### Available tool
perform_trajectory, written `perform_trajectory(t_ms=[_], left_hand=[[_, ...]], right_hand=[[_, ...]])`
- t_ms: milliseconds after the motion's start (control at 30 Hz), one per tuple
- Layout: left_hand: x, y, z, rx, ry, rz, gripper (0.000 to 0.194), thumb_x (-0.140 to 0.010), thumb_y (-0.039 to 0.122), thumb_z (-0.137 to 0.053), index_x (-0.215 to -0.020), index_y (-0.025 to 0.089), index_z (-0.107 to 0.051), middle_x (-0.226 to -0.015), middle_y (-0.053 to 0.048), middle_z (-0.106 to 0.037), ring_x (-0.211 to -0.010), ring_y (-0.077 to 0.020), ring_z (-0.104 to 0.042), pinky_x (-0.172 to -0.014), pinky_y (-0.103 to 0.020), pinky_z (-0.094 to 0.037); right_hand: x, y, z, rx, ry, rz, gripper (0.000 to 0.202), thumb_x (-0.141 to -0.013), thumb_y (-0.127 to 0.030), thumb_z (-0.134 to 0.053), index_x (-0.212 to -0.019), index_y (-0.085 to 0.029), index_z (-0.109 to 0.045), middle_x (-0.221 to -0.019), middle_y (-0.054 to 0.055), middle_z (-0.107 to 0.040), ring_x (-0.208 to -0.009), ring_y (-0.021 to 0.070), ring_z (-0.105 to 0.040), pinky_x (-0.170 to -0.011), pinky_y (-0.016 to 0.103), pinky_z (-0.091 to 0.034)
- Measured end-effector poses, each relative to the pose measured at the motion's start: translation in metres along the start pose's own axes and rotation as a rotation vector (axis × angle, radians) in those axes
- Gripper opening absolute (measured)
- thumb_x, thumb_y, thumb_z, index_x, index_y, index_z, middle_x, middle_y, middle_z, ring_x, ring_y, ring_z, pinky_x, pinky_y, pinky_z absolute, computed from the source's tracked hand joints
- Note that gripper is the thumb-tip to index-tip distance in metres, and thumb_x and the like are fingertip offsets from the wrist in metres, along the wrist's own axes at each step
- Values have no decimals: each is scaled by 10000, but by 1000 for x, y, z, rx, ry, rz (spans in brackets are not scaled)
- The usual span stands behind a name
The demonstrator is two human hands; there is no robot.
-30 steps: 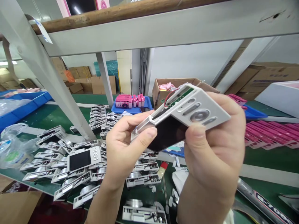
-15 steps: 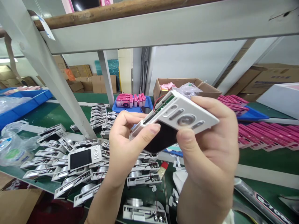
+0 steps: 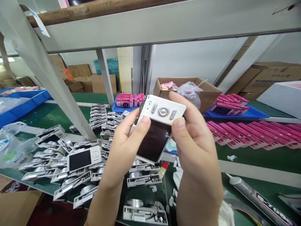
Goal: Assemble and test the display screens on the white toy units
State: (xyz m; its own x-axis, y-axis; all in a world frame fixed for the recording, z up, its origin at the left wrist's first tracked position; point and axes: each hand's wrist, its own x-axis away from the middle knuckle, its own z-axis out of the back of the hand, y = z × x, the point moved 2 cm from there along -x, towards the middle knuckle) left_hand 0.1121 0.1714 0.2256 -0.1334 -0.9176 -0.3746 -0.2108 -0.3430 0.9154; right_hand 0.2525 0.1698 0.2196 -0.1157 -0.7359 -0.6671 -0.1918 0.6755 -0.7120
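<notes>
White plastic camera back panel [image 3: 157,125], with a dark rectangular screen and a row of grey buttons, is being held up above the green counter [image 3: 258,157] between both hands, in front of the person's chest. The left hand [image 3: 127,147] is gripping its left edge, thumb pressing on the corner where screen meets button strip, while the right hand [image 3: 195,144] is clamping the right side, thumb on the front and fingers wrapping behind. Judging by this grip, the person is seating or checking the screen in its frame; the next move probably calls for steady thumb pressure along the screen's edge without flexing the thin shell. The panel's long axis is running from upper right, where the button end is pointing away, down toward the person at the screen end, its face tilting up to the camera. Below, many loose white panels of the same kind [image 3: 77,163] are lying scattered on the counter, with rows of pink shells [image 3: 254,135] to the right.
</notes>
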Motion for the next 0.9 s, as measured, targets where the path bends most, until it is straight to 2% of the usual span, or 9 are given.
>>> perform_trajectory(t_ms=[133, 333, 433, 567, 667, 767, 833, 900], left_hand=[[0, 0, -2, 55, 67, -48, 327, -1029, 476, -687, -1295, 314, -787, -1356, -16, -786, -1301, -279, -730, -1074, -358, -638], [1, 2, -1, 77, 88, -84, 290, -1036, 456, -684, -1264, 323, -804, -1361, 1, -784, -1323, -273, -719, -1089, -344, -632], [1, 3, 1, 94, 89, -79, 301, -1029, 459, -692, -1263, 308, -807, -1336, -10, -795, -1309, -288, -730, -1091, -371, -641], [-1, 3, 3, 116, 92, -79, 278, -1021, 453, -704, -1226, 303, -818, -1321, -10, -803, -1314, -295, -729, -1129, -397, -624], [-2, 2, 4, 121, 95, -77, 255, -1015, 446, -716, -1202, 310, -823, -1331, 1, -799, -1326, -288, -722, -1153, -393, -605], [-4, 2, 6, 114, 76, -72, 250, -1023, 433, -706, -1204, 307, -823, -1336, 3, -797, -1322, -285, -724, -1149, -388, -605], [-6, 2, 7, 101, 57, -59, 246, -1033, 425, -691, -1206, 308, -822, -1341, 4, -795, -1317, -279, -726, -1141, -378, -609], [-7, 1, 8, 84, 38, -46, 253, -1032, 436, -690, -1206, 309, -822, -1333, 0, -798, -1300, -281, -735, -1118, -374, -622]], right_hand=[[2, 1, 3, 40, -27, 2, 461, -991, -458, -739, -1440, -391, -657, -1323, -1, -784, -1188, 232, -775, -897, 373, -719], [5, -4, 5, -29, -197, -75, 744, -929, -201, -792, -1585, -379, -489, -1410, 43, -741, -1206, 261, -774, -1002, 472, -696], [6, -7, 6, -19, -278, -109, 932, -843, -84, -830, -1615, -408, -420, -1503, 43, -683, -1236, 265, -762, -1038, 486, -676], [7, -5, 4, 9, -392, 8, 1078, -814, -25, -813, -1639, -492, -299, -1664, 2, -529, -1360, 250, -693, -1098, 472, -633], [5, -4, 5, 73, -423, 103, 955, -808, -72, -822, -1595, -436, -422, -1701, -6, -477, -1505, 265, -561, -1143, 425, -595], [0, -7, 7, 142, -457, 65, 749, -757, -117, -875, -1429, -341, -633, -1666, 7, -524, -1538, 298, -516, -1177, 425, -560], [-3, -10, 8, 104, -460, -37, 839, -675, -80, -924, -1411, -369, -645, -1657, -1, -538, -1496, 316, -567, -1166, 477, -565], [-4, -10, 9, 11, -441, -143, 1132, -572, -21, -966, -1524, -449, -528, -1658, 4, -538, -1441, 327, -623, -1144, 546, -574]])
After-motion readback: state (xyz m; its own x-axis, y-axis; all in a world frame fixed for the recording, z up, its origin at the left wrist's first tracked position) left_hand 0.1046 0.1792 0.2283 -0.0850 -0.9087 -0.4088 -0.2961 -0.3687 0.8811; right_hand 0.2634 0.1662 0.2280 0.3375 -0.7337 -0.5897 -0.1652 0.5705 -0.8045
